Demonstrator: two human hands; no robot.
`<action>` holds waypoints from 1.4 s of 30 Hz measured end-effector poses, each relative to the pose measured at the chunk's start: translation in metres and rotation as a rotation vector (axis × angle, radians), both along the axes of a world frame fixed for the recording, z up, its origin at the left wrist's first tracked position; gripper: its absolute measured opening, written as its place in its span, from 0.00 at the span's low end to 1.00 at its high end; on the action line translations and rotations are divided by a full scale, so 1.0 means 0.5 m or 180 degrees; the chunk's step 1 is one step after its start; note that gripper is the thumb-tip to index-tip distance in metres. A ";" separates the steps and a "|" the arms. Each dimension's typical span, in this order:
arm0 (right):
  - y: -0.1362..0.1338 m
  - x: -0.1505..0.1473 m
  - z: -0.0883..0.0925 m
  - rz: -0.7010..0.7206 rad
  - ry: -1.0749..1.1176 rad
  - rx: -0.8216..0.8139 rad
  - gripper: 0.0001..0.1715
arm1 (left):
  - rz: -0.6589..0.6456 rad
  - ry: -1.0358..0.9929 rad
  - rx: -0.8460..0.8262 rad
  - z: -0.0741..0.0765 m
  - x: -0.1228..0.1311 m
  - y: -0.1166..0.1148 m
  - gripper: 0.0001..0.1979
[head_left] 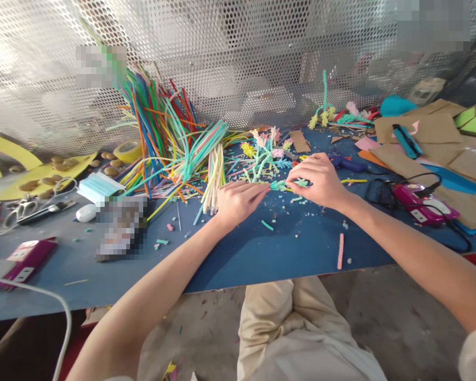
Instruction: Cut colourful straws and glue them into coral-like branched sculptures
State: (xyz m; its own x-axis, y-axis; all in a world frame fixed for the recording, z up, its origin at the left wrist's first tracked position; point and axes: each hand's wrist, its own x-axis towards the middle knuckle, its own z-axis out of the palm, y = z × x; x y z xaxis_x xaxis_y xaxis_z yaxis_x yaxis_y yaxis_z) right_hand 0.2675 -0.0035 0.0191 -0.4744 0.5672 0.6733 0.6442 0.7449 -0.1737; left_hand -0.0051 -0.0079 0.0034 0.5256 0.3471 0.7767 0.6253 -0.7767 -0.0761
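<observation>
My left hand [240,201] is closed, pinching one end of a mint-green pipe-cleaner piece [278,185] with feathery tips. At the other end of it, the fingers of my right hand [319,179] are pinched together around its pale green tip. Just behind my hands lies a branching bunch of pipe-cleaner sprigs [265,153] in pink, yellow, blue and mint. To the left of it, a bundle of pale yellow and pink pipe cleaners [215,172] touches the table near my left hand.
A tall heap of coloured pipe cleaners [158,116] leans on the perforated metal panel [262,63]. A blue glue gun [349,163] and a magenta power strip [424,203] with a black cable lie right. Scissors [21,211], a face mask [100,186] and tape [127,151] sit left.
</observation>
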 end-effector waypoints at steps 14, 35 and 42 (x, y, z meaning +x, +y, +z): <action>0.005 0.013 -0.003 0.0200 -0.0117 0.0145 0.10 | 0.0098 -0.0110 -0.0192 -0.007 0.001 0.005 0.09; 0.057 0.130 -0.007 -0.0014 -0.0135 -0.1144 0.17 | -0.0463 0.0565 -0.1682 -0.010 0.002 0.023 0.11; 0.039 0.081 -0.016 0.0903 -0.0503 -0.1199 0.16 | -0.0495 0.0542 -0.1670 -0.018 -0.003 0.027 0.11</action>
